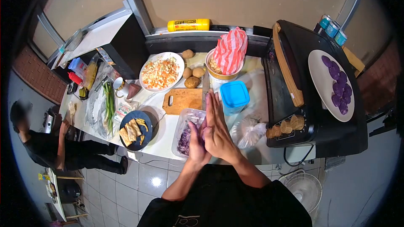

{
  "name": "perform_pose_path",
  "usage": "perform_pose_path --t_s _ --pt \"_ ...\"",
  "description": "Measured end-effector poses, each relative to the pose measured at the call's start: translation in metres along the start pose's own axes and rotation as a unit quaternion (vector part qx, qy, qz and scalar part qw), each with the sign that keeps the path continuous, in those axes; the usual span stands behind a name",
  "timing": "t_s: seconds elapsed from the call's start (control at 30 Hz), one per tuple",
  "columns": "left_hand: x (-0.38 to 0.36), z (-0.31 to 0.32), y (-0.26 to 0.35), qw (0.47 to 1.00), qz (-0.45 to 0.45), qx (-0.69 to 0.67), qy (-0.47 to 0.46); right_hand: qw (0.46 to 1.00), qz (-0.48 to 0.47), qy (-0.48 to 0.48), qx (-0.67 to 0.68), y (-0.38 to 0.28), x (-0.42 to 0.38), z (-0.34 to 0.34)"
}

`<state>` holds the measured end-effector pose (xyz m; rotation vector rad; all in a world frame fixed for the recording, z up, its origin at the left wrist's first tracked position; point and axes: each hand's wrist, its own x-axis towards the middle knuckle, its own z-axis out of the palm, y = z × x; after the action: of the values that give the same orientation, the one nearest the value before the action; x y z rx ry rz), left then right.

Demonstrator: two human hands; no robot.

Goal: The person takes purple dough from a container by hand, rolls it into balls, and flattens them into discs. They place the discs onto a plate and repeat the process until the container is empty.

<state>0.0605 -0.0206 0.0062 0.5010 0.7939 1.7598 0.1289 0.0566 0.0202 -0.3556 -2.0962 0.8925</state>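
Note:
My left hand (196, 145) and my right hand (219, 138) are pressed palm to palm above the front of the table. A bit of purple mash (203, 129) shows between them, mostly hidden by the fingers. Just under my left hand is a clear plastic tub (195, 114) with more crumbly purple mash (183, 142) in it. Behind the tub lies a wooden cutting board (182, 101), and a knife (205, 85) rests at its right edge. On the right, an oval white plate (323, 85) bears several flattened purple patties (338, 88).
A black oven (290, 96) supports the plate. Nearby are a blue-lidded container (235, 94), a bowl of shredded vegetables (162, 72), potatoes (192, 82), a dark plate of fried pieces (145, 139) and green onions (109, 105). Another person (50, 143) stands at left.

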Motion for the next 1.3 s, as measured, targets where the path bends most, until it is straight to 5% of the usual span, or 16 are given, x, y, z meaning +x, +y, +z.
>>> perform_pose_path --t_s 0.13,0.23,0.3,0.37,0.4,0.57,0.7,0.73,1.07,1.2,1.3 --pt "0.016 0.007 0.012 0.99 0.103 0.091 0.004 0.998 -0.038 -0.037 0.03 -0.014 -0.008 0.017" --pt "0.005 -0.001 0.006 0.998 0.011 -0.052 0.022 1.0 0.007 -0.019 0.011 0.004 -0.006 0.008" --pt "-0.004 0.006 -0.004 0.999 -0.011 -0.032 0.029 1.0 0.0 0.023 -0.005 0.009 0.002 0.003" --pt "0.0 0.001 -0.008 0.999 0.002 -0.018 0.031 1.0 0.009 -0.02 0.012 -0.008 0.004 0.007" --pt "0.018 0.001 -0.008 0.994 0.108 0.01 -0.002 0.999 -0.012 -0.034 0.035 -0.011 0.0 0.012" --pt "0.001 -0.008 -0.002 0.998 0.024 -0.05 -0.018 0.999 0.008 -0.008 0.04 0.011 -0.003 0.011" --pt "0.008 -0.007 -0.008 0.992 0.105 0.061 0.012 0.998 -0.006 -0.014 0.06 -0.007 0.0 0.02" --pt "0.017 -0.012 -0.007 0.993 0.115 0.003 0.011 0.998 -0.019 -0.018 0.062 -0.007 -0.004 0.027" --pt "0.008 -0.04 -0.004 0.984 0.041 -0.137 0.109 0.999 0.029 -0.022 -0.038 0.04 0.003 0.057" --pt "0.009 -0.046 -0.01 0.978 0.032 -0.132 0.156 0.998 0.052 0.009 -0.014 0.041 0.0 0.063" --pt "0.014 -0.056 -0.012 0.964 0.019 -0.133 0.231 0.987 0.085 0.043 0.133 0.045 -0.004 0.059"
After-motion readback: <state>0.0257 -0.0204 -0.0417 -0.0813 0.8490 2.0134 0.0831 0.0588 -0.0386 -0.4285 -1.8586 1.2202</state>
